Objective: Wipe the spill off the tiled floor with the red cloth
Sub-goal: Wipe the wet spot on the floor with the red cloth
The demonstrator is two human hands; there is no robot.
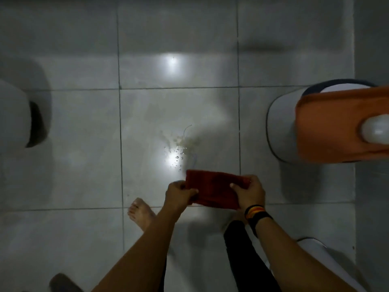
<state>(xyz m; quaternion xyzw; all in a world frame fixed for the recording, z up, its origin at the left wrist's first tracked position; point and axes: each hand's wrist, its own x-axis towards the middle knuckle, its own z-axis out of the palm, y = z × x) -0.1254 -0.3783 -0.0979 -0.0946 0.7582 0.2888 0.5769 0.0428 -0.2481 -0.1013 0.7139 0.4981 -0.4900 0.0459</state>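
Observation:
A dark red cloth is folded into a rectangle and held flat in the air over the pale tiled floor. My left hand pinches its left edge and my right hand grips its right edge; a striped band circles the right wrist. Just beyond the cloth lies the spill, a patch of yellowish liquid with droplets that glints under a light reflection. A thin curved hair-like strand lies at the spill's far edge.
A bare foot stands on the tile below my left hand. A white bin with an orange lid stands at the right. A white rounded object sits at the left edge. Another white object is at the lower right.

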